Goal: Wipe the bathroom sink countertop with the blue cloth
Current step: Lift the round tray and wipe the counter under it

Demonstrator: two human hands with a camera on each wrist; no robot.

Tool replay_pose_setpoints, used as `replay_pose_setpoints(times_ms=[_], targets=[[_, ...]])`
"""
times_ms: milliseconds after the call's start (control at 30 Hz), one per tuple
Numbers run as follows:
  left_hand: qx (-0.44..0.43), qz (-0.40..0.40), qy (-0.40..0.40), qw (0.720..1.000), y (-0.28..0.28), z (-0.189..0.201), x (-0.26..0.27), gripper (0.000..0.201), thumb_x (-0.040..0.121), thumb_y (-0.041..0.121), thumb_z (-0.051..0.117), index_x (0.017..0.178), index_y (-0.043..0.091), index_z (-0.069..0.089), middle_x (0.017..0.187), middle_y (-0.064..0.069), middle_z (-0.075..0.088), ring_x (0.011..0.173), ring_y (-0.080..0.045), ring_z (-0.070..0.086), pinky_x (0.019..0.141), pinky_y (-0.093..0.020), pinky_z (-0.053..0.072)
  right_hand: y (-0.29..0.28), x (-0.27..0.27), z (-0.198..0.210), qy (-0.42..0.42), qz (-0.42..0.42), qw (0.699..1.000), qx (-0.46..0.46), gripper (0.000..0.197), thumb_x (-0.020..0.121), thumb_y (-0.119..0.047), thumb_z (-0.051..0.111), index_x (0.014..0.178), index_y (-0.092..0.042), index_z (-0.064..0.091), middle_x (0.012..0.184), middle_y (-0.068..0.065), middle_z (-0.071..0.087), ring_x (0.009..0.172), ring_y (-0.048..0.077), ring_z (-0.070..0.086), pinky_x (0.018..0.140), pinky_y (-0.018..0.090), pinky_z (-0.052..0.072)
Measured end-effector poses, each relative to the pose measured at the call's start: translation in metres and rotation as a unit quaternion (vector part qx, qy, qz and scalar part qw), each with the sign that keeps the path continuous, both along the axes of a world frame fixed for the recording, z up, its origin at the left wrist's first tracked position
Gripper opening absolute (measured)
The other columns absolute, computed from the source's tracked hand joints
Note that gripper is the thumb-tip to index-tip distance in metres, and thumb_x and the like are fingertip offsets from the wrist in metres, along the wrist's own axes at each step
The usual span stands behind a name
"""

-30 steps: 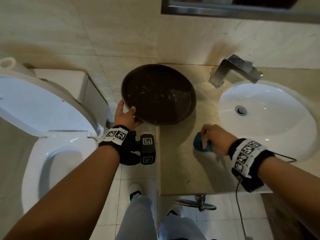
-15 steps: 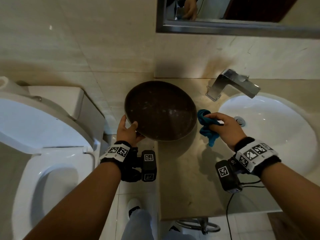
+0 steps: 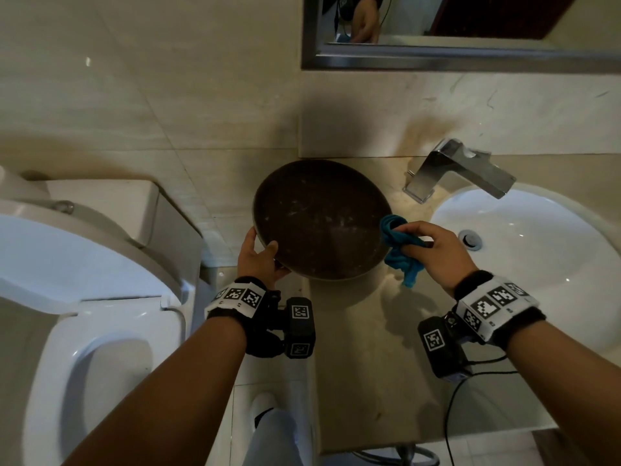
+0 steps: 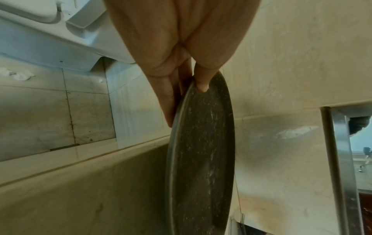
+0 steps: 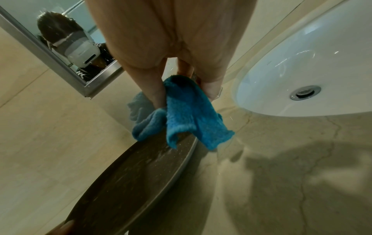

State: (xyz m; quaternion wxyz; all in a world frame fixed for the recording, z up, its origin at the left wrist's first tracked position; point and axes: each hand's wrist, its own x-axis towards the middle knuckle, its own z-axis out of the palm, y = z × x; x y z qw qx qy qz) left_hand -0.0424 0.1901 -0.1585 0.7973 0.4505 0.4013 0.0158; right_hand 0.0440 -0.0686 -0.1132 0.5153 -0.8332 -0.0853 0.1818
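Here the blue cloth [image 3: 400, 247] was pinched by the right hand [image 3: 433, 250] at the tray's [image 3: 319, 220] three o'clock rim, above the countertop [image 3: 369, 364]; the tray was gripped, tilted, by the left hand [image 3: 260, 260] at eight o'clock. Cloth judged best flattened before wiping beneath.

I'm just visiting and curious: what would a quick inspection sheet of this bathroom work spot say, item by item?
Surface: beige stone countertop, streaked, with shadows on it.
Job's things: blue cloth bunched, hanging against the tray's right edge, above the countertop.
Clutter: dark round tray, speckled with pale marks, tilted up off the countertop.
Hands: left hand grips the tray's left rim; right hand holds the cloth.
Cables: black cable trails from the right wrist camera over the counter's front edge.
Surroundings: white sink, metal faucet, toilet with the lid up, mirror, tiled wall.
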Motion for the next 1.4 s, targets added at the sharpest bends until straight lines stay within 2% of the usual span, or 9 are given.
replay_pose_setpoints(times_ms=[200, 367, 533, 733, 833, 1033, 1100, 1233, 1400], targets=[[0.009, -0.041, 0.007, 0.999, 0.001, -0.004, 0.013, 0.057, 0.097, 0.004, 0.041, 0.145, 0.030, 0.027, 0.147, -0.017, 0.033, 0.127, -0.042, 0.043, 0.081, -0.051, 0.049, -0.001, 0.007, -0.004, -0.006, -0.008, 1.000, -0.013, 0.036, 0.082, 0.007, 0.058, 0.099, -0.024, 0.063, 0.116, 0.008, 0.061, 0.101, 0.027, 0.061, 0.090, 0.038, 0.051], [0.045, -0.066, 0.046, 0.996, 0.003, -0.005, 0.026, 0.061, 0.094, -0.003, 0.041, 0.142, 0.032, 0.029, 0.141, -0.016, 0.039, 0.120, -0.035, 0.050, 0.074, -0.041, 0.051, 0.001, 0.010, -0.005, -0.002, -0.016, 1.000, -0.008, 0.035, 0.082, 0.008, 0.058, 0.100, -0.021, 0.063, 0.116, 0.008, 0.060, 0.101, 0.026, 0.060, 0.087, 0.032, 0.052], [0.071, -0.083, 0.065, 0.992, 0.008, -0.010, 0.034, 0.061, 0.092, -0.005, 0.041, 0.141, 0.030, 0.032, 0.135, -0.015, 0.044, 0.112, -0.031, 0.053, 0.075, -0.037, 0.050, 0.001, 0.012, -0.005, 0.001, -0.016, 1.000, -0.009, 0.036, 0.081, 0.008, 0.058, 0.097, -0.024, 0.063, 0.116, 0.008, 0.061, 0.102, 0.027, 0.061, 0.090, 0.040, 0.051], [0.073, -0.100, 0.071, 0.990, 0.016, -0.013, 0.040, 0.064, 0.090, -0.007, 0.045, 0.144, 0.023, 0.029, 0.112, -0.012, 0.055, 0.110, -0.032, 0.055, 0.086, -0.044, 0.050, -0.001, 0.014, -0.006, -0.005, -0.012, 1.000, -0.018, 0.037, 0.082, 0.008, 0.058, 0.096, -0.026, 0.064, 0.116, 0.007, 0.061, 0.103, 0.027, 0.061, 0.091, 0.041, 0.051], [0.080, -0.123, 0.072, 0.987, 0.014, -0.011, 0.045, 0.061, 0.088, -0.006, 0.049, 0.141, 0.020, 0.033, 0.119, -0.018, 0.056, 0.110, -0.035, 0.055, 0.081, -0.043, 0.051, -0.003, 0.015, -0.006, -0.011, -0.012, 1.000, -0.027, 0.044, 0.081, 0.006, 0.059, 0.089, -0.037, 0.063, 0.117, 0.009, 0.061, 0.102, 0.028, 0.061, 0.092, 0.043, 0.051], [0.118, -0.166, 0.073, 0.976, 0.006, -0.018, 0.051, 0.059, 0.088, -0.005, 0.052, 0.141, 0.013, 0.033, 0.129, -0.020, 0.053, 0.105, -0.032, 0.058, 0.061, -0.031, 0.054, -0.005, 0.017, -0.008, -0.010, -0.017, 1.000, -0.021, 0.045, 0.081, 0.007, 0.059, 0.088, -0.037, 0.063, 0.116, 0.009, 0.061, 0.101, 0.028, 0.061, 0.091, 0.044, 0.051], [0.118, -0.153, 0.075, 0.978, 0.006, -0.019, 0.052, 0.057, 0.088, -0.008, 0.050, 0.139, 0.010, 0.035, 0.128, -0.021, 0.054, 0.100, -0.031, 0.058, 0.070, -0.036, 0.055, -0.007, 0.019, -0.009, -0.008, -0.017, 1.000, -0.021, 0.045, 0.081, 0.006, 0.059, 0.088, -0.038, 0.064, 0.117, 0.010, 0.061, 0.102, 0.027, 0.061, 0.092, 0.046, 0.051], [0.101, -0.162, 0.086, 0.978, 0.008, -0.018, 0.053, 0.069, 0.084, -0.009, 0.056, 0.143, 0.012, 0.028, 0.125, -0.022, 0.056, 0.110, -0.036, 0.057, 0.088, -0.047, 0.051, -0.010, 0.020, -0.010, -0.009, -0.022, 1.000, -0.018, 0.045, 0.081, 0.007, 0.059, 0.088, -0.038, 0.064, 0.117, 0.010, 0.061, 0.103, 0.028, 0.061, 0.093, 0.047, 0.050], [0.120, -0.154, 0.093, 0.976, 0.006, -0.021, 0.051, 0.058, 0.086, -0.013, 0.051, 0.138, 0.005, 0.035, 0.122, -0.023, 0.058, 0.100, -0.032, 0.062, 0.080, -0.041, 0.056, -0.008, 0.019, -0.010, -0.001, -0.022, 1.000, -0.011, 0.042, 0.082, 0.007, 0.058, 0.089, -0.034, 0.064, 0.116, 0.010, 0.061, 0.103, 0.028, 0.061, 0.092, 0.045, 0.051]])
